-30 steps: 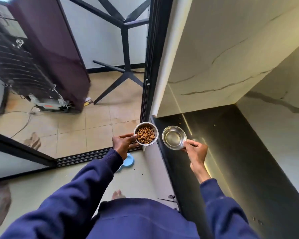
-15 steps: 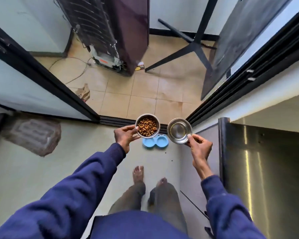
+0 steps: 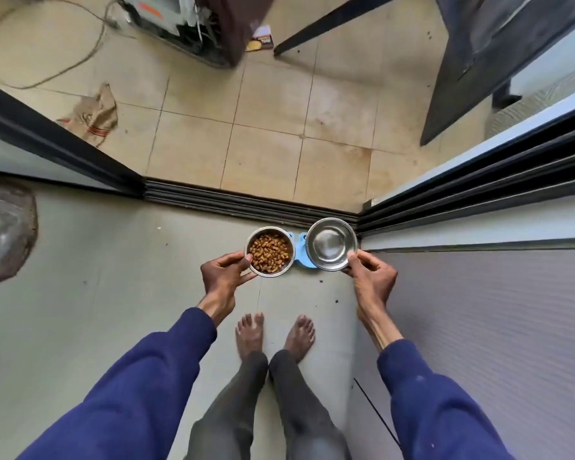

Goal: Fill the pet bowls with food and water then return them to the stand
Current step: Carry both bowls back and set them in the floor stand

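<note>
Food bowl [image 3: 270, 251] at left, kibble in it, held by the left hand [image 3: 224, 277]. Second bowl [image 3: 331, 244] just beside it at right, held by the right hand [image 3: 374, 280]. The stand [image 3: 300, 260] lies on the floor behind both and shows between them. Bare feet [image 3: 250, 333] stand nearer, between the forearms. A door track [image 3: 246, 204] runs across beyond the stand. Past the track, a sack [image 3: 92, 116] lies on the tiles at left.

Grey floor [image 3: 113, 293] meets beige tiles [image 3: 263, 127] at a dark sliding-door track [image 3: 246, 204]. A crumpled sack [image 3: 93, 117] and a looping cable [image 3: 47, 78] lie on the tiles near a dark appliance [image 3: 226, 24].
</note>
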